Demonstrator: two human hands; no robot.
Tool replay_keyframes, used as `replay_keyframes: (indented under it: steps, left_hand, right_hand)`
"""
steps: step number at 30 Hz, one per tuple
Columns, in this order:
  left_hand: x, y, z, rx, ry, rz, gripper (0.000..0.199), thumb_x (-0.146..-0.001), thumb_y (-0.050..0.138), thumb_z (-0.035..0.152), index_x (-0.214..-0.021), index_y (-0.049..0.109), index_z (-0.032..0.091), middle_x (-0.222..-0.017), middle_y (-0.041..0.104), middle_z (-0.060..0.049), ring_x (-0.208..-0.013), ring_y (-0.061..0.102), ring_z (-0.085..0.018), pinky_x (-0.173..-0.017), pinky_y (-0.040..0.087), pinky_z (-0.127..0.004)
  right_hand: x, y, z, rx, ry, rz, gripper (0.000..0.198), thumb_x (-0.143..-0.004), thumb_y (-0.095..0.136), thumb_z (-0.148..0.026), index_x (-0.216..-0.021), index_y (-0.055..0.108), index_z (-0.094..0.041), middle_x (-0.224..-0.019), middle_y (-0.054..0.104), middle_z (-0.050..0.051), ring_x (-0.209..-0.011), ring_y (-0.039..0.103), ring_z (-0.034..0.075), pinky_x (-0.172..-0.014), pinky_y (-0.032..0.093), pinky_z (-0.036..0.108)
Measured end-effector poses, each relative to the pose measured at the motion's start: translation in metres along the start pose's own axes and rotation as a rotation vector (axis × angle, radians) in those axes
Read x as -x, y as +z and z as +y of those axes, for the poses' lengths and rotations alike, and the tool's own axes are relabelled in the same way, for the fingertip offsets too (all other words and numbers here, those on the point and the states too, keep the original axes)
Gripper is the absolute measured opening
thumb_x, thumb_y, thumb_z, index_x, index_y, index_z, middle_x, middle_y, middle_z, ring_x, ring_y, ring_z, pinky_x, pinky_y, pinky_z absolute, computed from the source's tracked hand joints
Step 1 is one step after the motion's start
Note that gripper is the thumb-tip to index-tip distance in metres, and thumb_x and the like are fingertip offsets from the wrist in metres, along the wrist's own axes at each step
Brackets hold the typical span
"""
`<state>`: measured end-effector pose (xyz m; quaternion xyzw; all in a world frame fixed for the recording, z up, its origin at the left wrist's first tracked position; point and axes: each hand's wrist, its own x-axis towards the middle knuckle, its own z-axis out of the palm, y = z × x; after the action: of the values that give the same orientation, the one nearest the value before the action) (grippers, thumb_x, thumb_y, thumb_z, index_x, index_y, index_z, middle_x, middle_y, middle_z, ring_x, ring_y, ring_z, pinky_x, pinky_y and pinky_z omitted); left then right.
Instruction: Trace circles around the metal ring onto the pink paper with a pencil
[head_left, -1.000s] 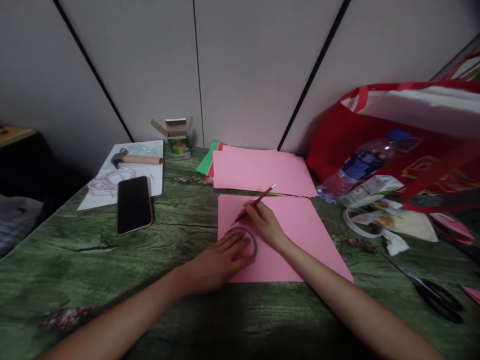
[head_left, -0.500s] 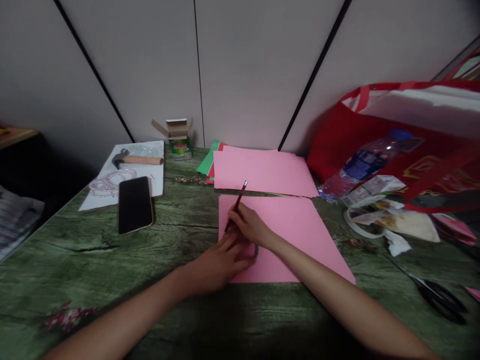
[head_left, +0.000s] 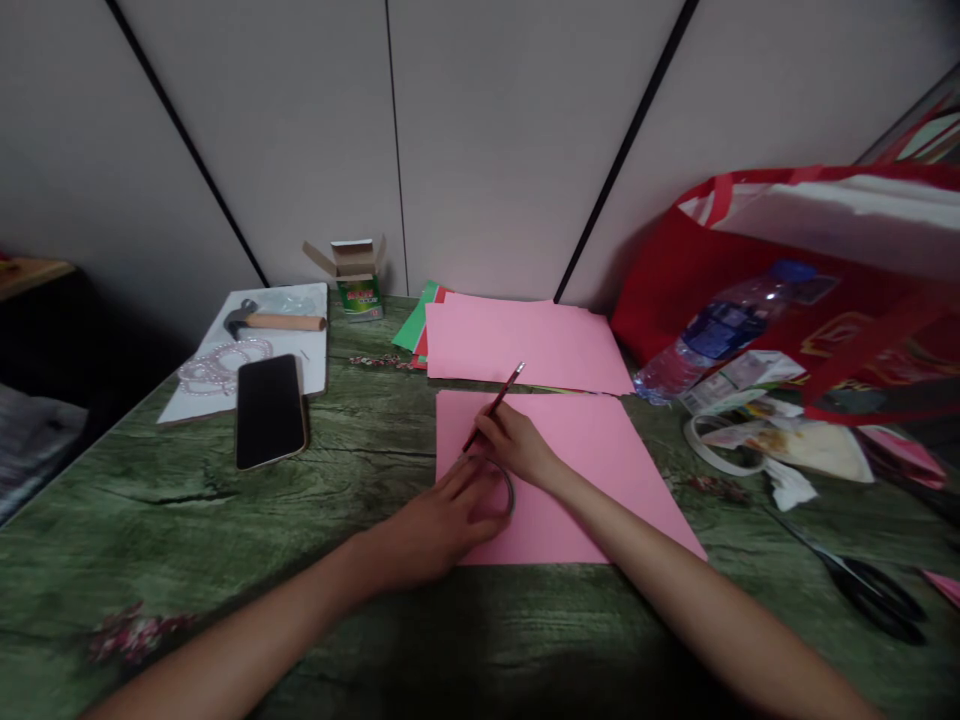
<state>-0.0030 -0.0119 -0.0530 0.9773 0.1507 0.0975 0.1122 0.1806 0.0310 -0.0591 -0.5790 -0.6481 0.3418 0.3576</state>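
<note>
A dark red pencil (head_left: 498, 398) with a pale upper end is pinched in my right hand (head_left: 517, 445), its lower tip beside the upper left of a thin grey ring (head_left: 511, 492). The ring lies on a pink sheet of paper (head_left: 592, 450). My left hand (head_left: 442, 520) holds the ring against the sheet, its thumb on the near side and its fingers across the left part. Those fingers hide much of the ring, so I cannot tell what object it belongs to.
Pink sheets (head_left: 525, 340) lie behind, over green and red ones. Leftward are a phone (head_left: 270, 412), a hammer (head_left: 281, 321), coiled clear beads (head_left: 225, 366) and a small box (head_left: 361, 290). To the right are a bottle (head_left: 716, 330), a red bag (head_left: 667, 270) and scissors (head_left: 870, 590).
My right hand has shifted right with the pencil, following the ring's upper edge, and more of the ring shows. The pencil leans further right. My left hand stays in place.
</note>
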Motion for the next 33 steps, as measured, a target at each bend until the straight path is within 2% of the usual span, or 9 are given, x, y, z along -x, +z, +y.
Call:
replay_keyframes:
  steps: [4, 8, 13, 17, 21, 26, 33]
  left_hand:
    - [-0.002, -0.002, 0.001, 0.020, -0.018, -0.008, 0.044, -0.081, 0.051, 0.005, -0.122, 0.052, 0.020, -0.149, 0.022, -0.013, -0.137, 0.017, -0.035, -0.107, 0.031, -0.048]
    - [-0.003, -0.005, 0.001, -0.004, -0.033, -0.060, 0.043, -0.081, 0.052, 0.006, -0.122, 0.052, 0.021, -0.149, 0.018, -0.015, -0.137, 0.016, -0.035, -0.105, 0.033, -0.047]
    - [-0.006, -0.010, 0.003, -0.032, -0.035, -0.065, 0.040, -0.083, 0.051, 0.009, -0.121, 0.052, 0.022, -0.147, 0.025, -0.013, -0.136, 0.021, -0.034, -0.103, 0.036, -0.045]
    - [-0.011, -0.020, 0.005, -0.067, -0.012, -0.065, 0.030, -0.087, 0.048, 0.014, -0.116, 0.056, 0.020, -0.139, 0.036, -0.014, -0.131, 0.031, -0.031, -0.102, 0.036, -0.042]
    - [-0.020, -0.036, 0.004, -0.081, 0.021, -0.151, 0.024, -0.089, 0.047, 0.016, -0.110, 0.058, 0.021, -0.125, 0.047, -0.012, -0.119, 0.041, -0.026, -0.097, 0.039, -0.038]
    - [-0.029, -0.048, -0.002, -0.034, 0.089, -0.264, 0.024, -0.089, 0.046, 0.014, -0.105, 0.061, 0.021, -0.116, 0.051, -0.010, -0.108, 0.045, -0.023, -0.093, 0.038, -0.035]
    - [-0.031, -0.045, -0.006, 0.069, 0.067, -0.183, 0.015, -0.089, 0.050, 0.022, -0.095, 0.064, 0.023, -0.110, 0.054, -0.006, -0.098, 0.048, -0.020, -0.090, 0.037, -0.032]
  right_hand:
    - [0.003, -0.006, 0.007, -0.025, 0.013, 0.036, 0.020, -0.087, 0.042, -0.035, -0.074, 0.048, -0.021, -0.063, 0.060, 0.000, -0.056, 0.055, 0.015, -0.055, 0.042, 0.027]
    - [0.008, -0.012, 0.012, -0.062, 0.030, 0.083, 0.022, -0.087, 0.041, -0.039, -0.075, 0.048, -0.020, -0.062, 0.060, 0.001, -0.055, 0.055, 0.015, -0.052, 0.042, 0.026]
    - [0.017, -0.018, 0.020, -0.032, 0.039, 0.124, 0.028, -0.087, 0.040, -0.043, -0.073, 0.048, -0.020, -0.060, 0.059, 0.001, -0.054, 0.055, 0.015, -0.052, 0.042, 0.026]
    - [0.026, -0.022, 0.027, -0.095, 0.061, 0.156, 0.030, -0.086, 0.041, -0.047, -0.075, 0.049, -0.020, -0.065, 0.062, 0.003, -0.057, 0.058, 0.016, -0.053, 0.044, 0.027]
    - [0.039, -0.024, 0.031, -0.159, 0.077, 0.202, 0.032, -0.084, 0.044, -0.051, -0.077, 0.050, -0.020, -0.066, 0.062, 0.003, -0.057, 0.059, 0.017, -0.055, 0.047, 0.029]
    - [0.059, -0.030, 0.033, -0.258, 0.080, 0.237, 0.038, -0.079, 0.051, -0.058, -0.077, 0.052, -0.020, -0.067, 0.064, 0.003, -0.060, 0.061, 0.017, -0.058, 0.049, 0.030]
    - [0.074, -0.034, 0.030, -0.532, 0.114, 0.324, 0.042, -0.069, 0.066, -0.057, -0.081, 0.059, -0.017, -0.060, 0.063, 0.001, -0.055, 0.061, 0.015, -0.058, 0.052, 0.029]
